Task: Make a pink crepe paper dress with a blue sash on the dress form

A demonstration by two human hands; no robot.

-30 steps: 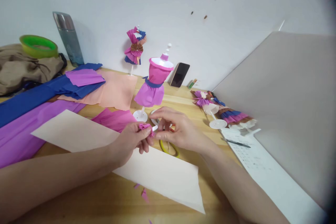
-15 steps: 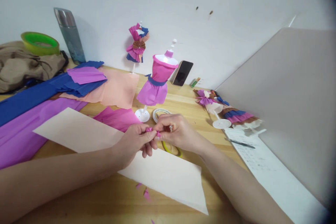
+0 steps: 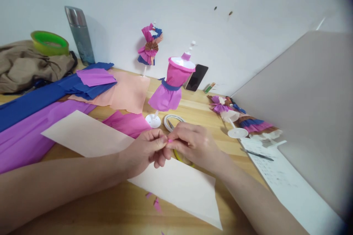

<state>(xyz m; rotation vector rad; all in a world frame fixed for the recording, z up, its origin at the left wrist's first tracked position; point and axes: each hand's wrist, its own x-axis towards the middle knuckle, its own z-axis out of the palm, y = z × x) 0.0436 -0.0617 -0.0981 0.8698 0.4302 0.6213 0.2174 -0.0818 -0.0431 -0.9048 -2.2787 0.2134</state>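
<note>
My left hand [image 3: 147,150] and my right hand [image 3: 193,143] meet fingertip to fingertip above a pale sheet of paper [image 3: 116,158]. Between them they pinch a small piece of pink crepe paper [image 3: 168,141], of which only a sliver shows. Both hands are closed on it. Just behind them stands a small white mannequin in a pink and purple paper dress [image 3: 171,86], with a roll of tape [image 3: 172,122] beside its base. A yellow-handled tool [image 3: 180,157] lies partly hidden under my right hand.
Blue, purple and peach crepe sheets [image 3: 55,95] cover the left of the wooden table. A steel flask [image 3: 79,35], green tape ring [image 3: 49,42], second paper figure [image 3: 150,46], phone [image 3: 196,77], a fallen dressed mannequin [image 3: 239,121], a pen [image 3: 257,154] and a grey panel [image 3: 303,110] lie around.
My fingers have closed tighter round the pink paper, which now shows far less. The view has drifted so the table objects sit further right.
</note>
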